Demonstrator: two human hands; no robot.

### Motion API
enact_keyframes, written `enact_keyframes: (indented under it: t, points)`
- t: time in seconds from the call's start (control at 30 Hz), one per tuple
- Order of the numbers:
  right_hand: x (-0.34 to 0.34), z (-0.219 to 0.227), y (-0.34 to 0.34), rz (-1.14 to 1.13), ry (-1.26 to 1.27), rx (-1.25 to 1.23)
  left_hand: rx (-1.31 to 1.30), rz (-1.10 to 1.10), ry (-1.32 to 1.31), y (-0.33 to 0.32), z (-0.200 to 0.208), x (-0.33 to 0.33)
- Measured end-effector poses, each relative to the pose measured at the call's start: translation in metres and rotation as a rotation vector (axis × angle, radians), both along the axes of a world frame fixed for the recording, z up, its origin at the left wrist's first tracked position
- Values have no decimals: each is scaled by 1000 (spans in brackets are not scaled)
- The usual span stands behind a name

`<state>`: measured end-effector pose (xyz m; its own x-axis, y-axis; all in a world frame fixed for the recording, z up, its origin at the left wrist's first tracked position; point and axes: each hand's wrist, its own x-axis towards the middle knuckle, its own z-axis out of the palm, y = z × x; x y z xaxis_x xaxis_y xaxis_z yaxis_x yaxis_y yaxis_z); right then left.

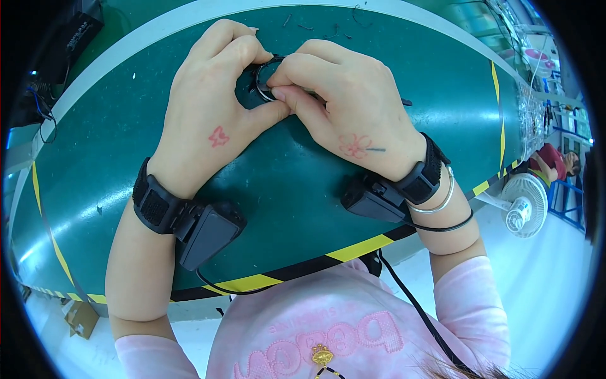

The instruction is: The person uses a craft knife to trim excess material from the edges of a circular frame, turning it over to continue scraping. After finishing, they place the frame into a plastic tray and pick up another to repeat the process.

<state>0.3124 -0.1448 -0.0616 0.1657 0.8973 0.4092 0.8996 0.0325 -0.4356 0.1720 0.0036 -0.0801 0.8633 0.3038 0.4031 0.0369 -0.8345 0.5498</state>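
Observation:
Between my hands is a small round black ring-shaped part [258,81] with a shiny rim, partly covered by fingers. My left hand [211,101] is curled around it, fingertips at its far edge and thumb at its near side. My right hand [350,101] is closed, with thumb and index fingertip pinched together at the ring. Whatever lies between those two tips is too small to make out. A thin dark stick end [407,102] shows beyond the right hand's outer edge; whether the hand holds it I cannot tell.
The green tabletop [284,189] has black-and-yellow tape [360,248] along its near edge. Small dark scraps [305,27] lie at the far side. Black wrist-strapped devices [213,234] hang over the table. A black box [72,28] stands far left; a white fan [524,205] is at right.

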Motion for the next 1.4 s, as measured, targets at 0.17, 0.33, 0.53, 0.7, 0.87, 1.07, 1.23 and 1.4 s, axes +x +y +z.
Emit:
enact_keyframes:
  t: [0.17, 0.33, 0.53, 0.7, 0.87, 1.07, 1.23, 1.4]
  points:
    - [-2, -3, 3, -19, -4, 1, 18, 12, 7, 0, 0, -1]
    - [-2, -4, 1, -45, 9, -3, 14, 10, -6, 0, 0, 1]
    - [6, -5, -2, 10, 168, -23, 5, 12, -6, 0, 2, 0]
    - [9, -4, -2, 53, 178, -38, 36, -22, -12, 3, 4, 0]
    - [10, -2, -2, 62, 157, -50, 21, -6, -11, 1, 2, 0]
    - [4, 0, 0, 30, 51, -31, 16, 1, 5, 1, 0, -1]
    - [-3, -1, 1, -26, -22, -7, 12, 7, 6, 1, 0, 0]
    - [7, -1, 0, 11, 66, -26, 8, 19, 4, -2, 1, 1]
